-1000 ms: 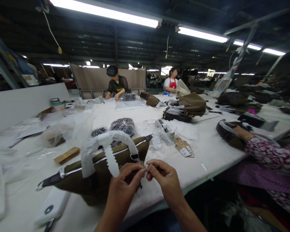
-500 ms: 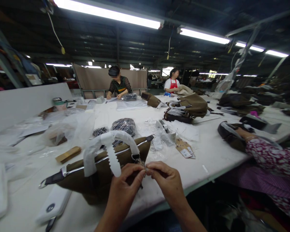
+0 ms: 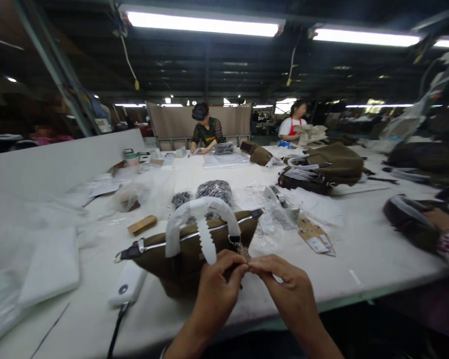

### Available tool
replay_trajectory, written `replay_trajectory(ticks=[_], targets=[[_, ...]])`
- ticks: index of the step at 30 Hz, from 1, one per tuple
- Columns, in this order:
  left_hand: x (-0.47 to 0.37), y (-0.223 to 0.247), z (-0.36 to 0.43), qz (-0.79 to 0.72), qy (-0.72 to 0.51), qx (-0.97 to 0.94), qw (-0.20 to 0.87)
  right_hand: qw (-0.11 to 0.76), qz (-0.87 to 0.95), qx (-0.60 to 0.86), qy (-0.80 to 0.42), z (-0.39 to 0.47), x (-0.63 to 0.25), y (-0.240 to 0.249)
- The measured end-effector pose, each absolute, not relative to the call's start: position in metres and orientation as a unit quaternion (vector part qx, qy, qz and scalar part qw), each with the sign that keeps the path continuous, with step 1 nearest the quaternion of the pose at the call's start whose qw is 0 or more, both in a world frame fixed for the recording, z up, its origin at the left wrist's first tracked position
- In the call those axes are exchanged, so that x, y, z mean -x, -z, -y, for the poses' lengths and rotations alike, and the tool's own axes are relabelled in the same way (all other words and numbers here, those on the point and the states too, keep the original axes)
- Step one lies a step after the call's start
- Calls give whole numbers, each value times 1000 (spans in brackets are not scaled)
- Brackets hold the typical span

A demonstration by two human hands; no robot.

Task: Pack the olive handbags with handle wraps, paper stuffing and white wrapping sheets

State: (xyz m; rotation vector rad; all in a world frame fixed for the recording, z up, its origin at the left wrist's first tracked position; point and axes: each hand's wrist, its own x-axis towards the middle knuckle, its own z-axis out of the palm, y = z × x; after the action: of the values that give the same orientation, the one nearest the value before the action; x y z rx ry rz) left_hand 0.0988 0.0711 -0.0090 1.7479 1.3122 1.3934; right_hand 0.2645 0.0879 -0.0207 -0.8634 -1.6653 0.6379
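An olive-brown handbag point(image 3: 189, 269) stands on the table in front of me, its zip running along the top and its handles point(image 3: 174, 227) wrapped in white material. From a ring at the right handle base hangs a small brownish patterned piece point(image 3: 242, 251), like a cord or strip. My left hand point(image 3: 220, 286) is closed in a pinch on this piece, close against the bag's right side. Fingertips of my right hand point(image 3: 290, 286) pinch it too, meeting the left ones. What exactly lies between the fingertips is too small to make out.
Brown tags point(image 3: 316, 235) lie right of the bag, and a brown paper stack point(image 3: 142, 225) lies left. A white device with a cable point(image 3: 127, 284) sits at front left. Other bags point(image 3: 329, 164) stand farther back. A co-worker's hand point(image 3: 443, 219) touches a dark bag at right.
The view has turned left, so everything appears shifted right. Both my hands keep their pinch beside the bag, with little visible change.
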Motion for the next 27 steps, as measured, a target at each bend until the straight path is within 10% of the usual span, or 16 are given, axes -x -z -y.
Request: replay_trajectory(ticks=[12, 27], targets=[[-82, 17, -60, -485, -589, -569, 306, 488, 656, 526, -235, -100, -280, 54], [-91, 53, -65, -569, -485, -621, 236, 536, 542, 408, -502, -108, -244, 72]])
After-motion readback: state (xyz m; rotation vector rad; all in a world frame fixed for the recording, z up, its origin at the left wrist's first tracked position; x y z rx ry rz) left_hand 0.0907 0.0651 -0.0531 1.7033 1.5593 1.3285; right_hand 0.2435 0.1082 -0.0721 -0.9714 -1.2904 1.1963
